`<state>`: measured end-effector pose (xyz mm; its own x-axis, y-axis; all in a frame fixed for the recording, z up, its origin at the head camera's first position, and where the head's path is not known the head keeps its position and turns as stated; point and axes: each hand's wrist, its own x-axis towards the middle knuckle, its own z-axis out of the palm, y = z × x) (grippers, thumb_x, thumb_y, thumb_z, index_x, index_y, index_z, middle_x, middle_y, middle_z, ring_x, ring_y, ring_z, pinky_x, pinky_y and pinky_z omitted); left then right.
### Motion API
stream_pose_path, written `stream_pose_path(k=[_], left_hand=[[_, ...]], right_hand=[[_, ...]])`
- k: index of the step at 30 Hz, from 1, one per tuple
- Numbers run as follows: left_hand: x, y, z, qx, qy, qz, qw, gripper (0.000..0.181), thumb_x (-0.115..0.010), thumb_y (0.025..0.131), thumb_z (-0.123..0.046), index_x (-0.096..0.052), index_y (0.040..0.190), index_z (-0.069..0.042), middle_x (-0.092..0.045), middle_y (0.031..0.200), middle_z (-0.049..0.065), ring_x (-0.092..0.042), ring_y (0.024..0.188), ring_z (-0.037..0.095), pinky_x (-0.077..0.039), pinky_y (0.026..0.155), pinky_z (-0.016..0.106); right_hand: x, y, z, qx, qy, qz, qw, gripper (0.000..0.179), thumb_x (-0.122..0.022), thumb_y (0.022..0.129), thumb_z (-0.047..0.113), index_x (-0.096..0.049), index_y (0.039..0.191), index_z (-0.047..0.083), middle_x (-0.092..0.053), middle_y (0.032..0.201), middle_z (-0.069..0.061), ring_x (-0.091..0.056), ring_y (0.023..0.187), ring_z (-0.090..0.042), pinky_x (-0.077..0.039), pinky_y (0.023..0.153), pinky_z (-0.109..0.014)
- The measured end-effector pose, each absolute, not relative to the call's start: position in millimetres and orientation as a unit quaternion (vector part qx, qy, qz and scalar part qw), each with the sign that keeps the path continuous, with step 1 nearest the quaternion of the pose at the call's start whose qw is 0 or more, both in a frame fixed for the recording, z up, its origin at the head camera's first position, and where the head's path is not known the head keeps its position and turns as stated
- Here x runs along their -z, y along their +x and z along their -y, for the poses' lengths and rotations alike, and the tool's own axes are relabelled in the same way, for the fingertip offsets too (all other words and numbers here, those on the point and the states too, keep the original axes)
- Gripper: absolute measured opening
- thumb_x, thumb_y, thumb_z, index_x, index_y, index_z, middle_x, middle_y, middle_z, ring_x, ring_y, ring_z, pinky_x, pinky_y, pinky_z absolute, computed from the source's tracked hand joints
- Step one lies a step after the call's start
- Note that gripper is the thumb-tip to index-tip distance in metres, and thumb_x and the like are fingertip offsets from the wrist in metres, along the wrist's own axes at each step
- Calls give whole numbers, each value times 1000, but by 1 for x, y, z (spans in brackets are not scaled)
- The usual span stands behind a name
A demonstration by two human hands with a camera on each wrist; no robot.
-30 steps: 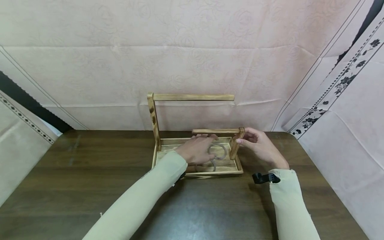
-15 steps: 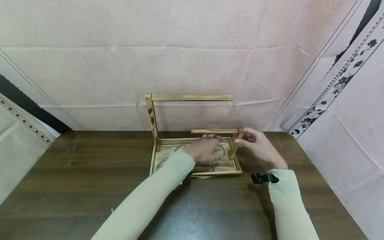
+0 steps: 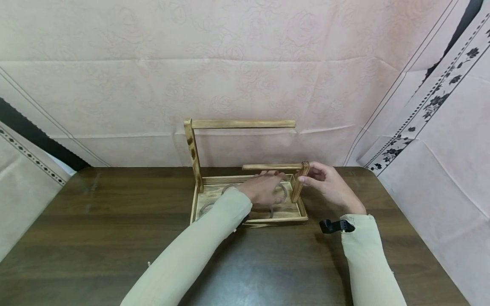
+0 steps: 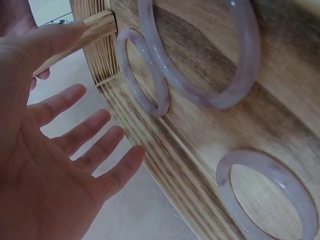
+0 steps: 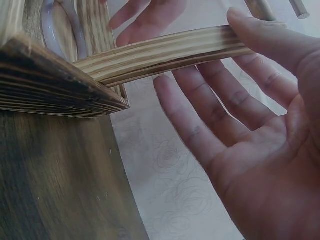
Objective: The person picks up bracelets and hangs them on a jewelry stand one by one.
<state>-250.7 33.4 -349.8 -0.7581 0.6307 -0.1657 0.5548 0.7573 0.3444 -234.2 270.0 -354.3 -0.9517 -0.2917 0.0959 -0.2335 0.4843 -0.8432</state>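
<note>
A wooden display stand has a shallow tray (image 3: pixel 283 220), a tall left post (image 3: pixel 194 155) with an upper bar (image 3: pixel 243 124), and a short right post (image 5: pixel 165 54) carrying a lower rod (image 3: pixel 269 167). My right hand (image 3: pixel 325 182) holds the short post between thumb and fingers. Over the tray hovers my left hand (image 3: pixel 264 190), its fingers spread and nothing between them. Pale lavender bangles lie in the tray: a large-looking bangle (image 4: pixel 252 45), a bangle (image 4: pixel 159 111) near the short post and another bangle (image 4: pixel 260 162). The left hand partly covers them in the head view.
The stand sits near the back edge of a dark wooden table (image 3: pixel 95 238). Behind it hangs a pale floral cloth (image 3: pixel 237 76). A black wrist mount (image 3: pixel 337 226) is on the right sleeve.
My left hand has shifted right across the tray, uncovering bangles on the left side. My right hand keeps its hold on the short post.
</note>
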Motion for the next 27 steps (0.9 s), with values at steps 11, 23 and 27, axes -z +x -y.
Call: stream_pose_path(k=[11, 23, 27], left_hand=[[348, -254, -40, -140, 334, -921, 147, 69, -68, 97, -31, -36, 158, -23, -33, 166, 8, -36, 150, 26, -42, 116, 43], [349, -257, -46, -115, 352, -918, 145, 60, -68, 93, -20, -49, 150, -22, -51, 139, 2, -45, 120, 23, -49, 93, 33], [352, -258, -47, -97, 339, -925, 142, 63, -70, 91, -23, -49, 150, -22, -50, 145, 1, -44, 120, 22, -49, 96, 33]], right_hand=[[355, -236, -271, 488, -152, -859, 29, 29, -70, 98, 28, -62, 118, 8, -67, 111, -6, -71, 102, -10, -57, 91, -33], [356, -236, -271, 494, -146, -856, 31, 30, -71, 97, 29, -62, 117, 8, -66, 111, -4, -70, 103, -12, -57, 91, -32], [355, -235, -270, 490, -145, -859, 30, 30, -71, 97, 28, -63, 117, 7, -66, 111, -7, -70, 102, -12, -56, 93, -35]])
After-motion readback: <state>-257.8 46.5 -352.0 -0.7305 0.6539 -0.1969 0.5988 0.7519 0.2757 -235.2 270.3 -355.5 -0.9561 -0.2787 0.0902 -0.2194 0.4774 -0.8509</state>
